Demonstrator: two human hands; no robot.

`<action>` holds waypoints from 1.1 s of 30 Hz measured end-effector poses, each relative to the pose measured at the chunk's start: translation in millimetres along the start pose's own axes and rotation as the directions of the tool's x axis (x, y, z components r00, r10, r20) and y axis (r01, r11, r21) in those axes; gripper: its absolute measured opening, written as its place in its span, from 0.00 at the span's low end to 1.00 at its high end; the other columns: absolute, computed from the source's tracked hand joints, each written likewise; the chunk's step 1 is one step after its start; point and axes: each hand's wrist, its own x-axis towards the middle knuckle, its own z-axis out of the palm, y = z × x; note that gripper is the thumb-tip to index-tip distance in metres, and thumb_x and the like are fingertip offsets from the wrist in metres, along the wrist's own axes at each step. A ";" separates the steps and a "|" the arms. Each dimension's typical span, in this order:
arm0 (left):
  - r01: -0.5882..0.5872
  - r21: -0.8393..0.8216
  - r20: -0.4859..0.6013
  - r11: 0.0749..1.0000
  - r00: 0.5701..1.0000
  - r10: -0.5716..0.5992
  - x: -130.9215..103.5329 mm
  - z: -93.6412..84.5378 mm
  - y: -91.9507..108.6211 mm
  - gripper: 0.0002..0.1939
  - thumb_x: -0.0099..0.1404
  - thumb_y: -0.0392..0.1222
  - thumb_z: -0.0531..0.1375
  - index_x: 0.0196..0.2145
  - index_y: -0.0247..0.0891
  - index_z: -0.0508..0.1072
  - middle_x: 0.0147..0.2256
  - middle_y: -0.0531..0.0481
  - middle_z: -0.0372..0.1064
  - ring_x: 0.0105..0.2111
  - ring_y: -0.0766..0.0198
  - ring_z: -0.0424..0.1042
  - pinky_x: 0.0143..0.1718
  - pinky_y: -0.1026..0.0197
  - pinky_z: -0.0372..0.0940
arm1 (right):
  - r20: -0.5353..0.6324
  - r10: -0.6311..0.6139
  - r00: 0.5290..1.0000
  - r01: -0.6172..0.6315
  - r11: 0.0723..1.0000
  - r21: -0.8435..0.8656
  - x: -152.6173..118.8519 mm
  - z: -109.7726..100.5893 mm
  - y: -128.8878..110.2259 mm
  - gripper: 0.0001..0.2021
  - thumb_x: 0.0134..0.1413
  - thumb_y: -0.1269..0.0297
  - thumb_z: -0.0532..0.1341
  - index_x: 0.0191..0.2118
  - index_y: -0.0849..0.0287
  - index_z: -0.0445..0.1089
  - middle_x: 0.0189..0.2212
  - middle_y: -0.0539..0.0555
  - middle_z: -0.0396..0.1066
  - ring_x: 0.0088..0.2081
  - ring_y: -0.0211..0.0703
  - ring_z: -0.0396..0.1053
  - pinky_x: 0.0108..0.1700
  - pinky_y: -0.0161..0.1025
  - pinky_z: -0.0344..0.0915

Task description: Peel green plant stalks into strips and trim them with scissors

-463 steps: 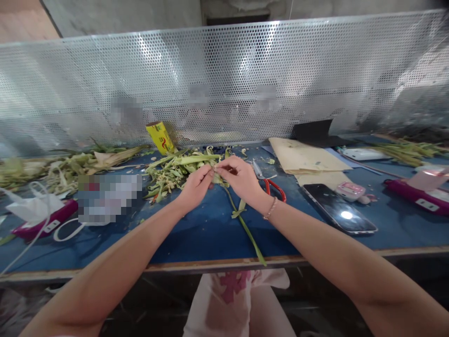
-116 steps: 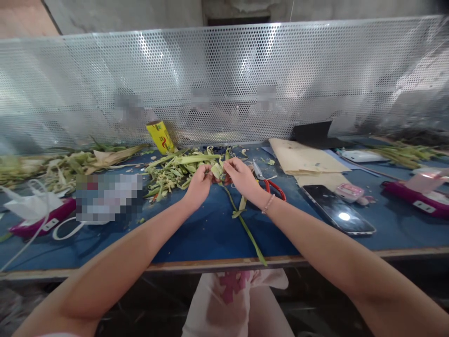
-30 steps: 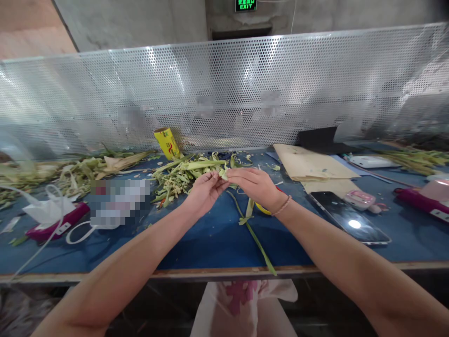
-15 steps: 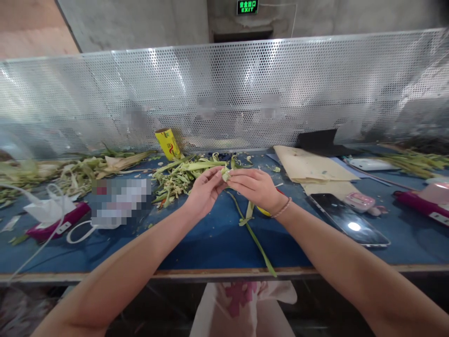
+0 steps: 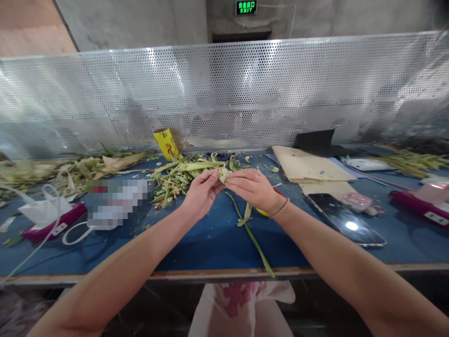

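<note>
Between the fingertips of both hands is a small pale-green folded leaf bundle (image 5: 223, 176). My left hand (image 5: 200, 193) pinches it from the left, thumb and fingers pressed together. From the right, my right hand (image 5: 255, 189) closes on the same bundle, its fingers partly covering it. Below them a long green leaf strip (image 5: 257, 248) lies on the blue tabletop (image 5: 196, 248) and reaches the front edge. Whether its thin upper end joins the bundle, I cannot tell. A red and yellow object (image 5: 262, 212) is mostly hidden under my right hand. Behind my left hand lies a pile of green leaf scraps (image 5: 173, 180).
At the back stands a yellow cardboard tube (image 5: 166, 144) before a perforated metal screen (image 5: 228, 84). On the right are brown paper (image 5: 308, 164), a phone (image 5: 345, 220) and a pink case (image 5: 356, 201). Purple power strips (image 5: 75, 216) with cables lie left and right.
Both hands stay on the bundle; the left fingers have shifted slightly and more of the bundle shows. The whole view has drifted a little.
</note>
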 end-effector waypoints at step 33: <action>-0.002 0.078 -0.032 0.997 0.999 0.004 -1.4 -1.1 4.2 0.10 0.48 0.34 0.62 0.17 0.33 0.63 0.16 0.59 0.60 0.19 0.76 0.63 0.26 0.70 0.66 | -0.003 -0.096 0.995 0.096 0.994 -0.061 2.4 6.1 -1.8 0.09 0.54 0.75 0.52 0.36 0.62 0.69 0.32 0.53 0.71 0.39 0.38 0.66 0.42 0.37 0.68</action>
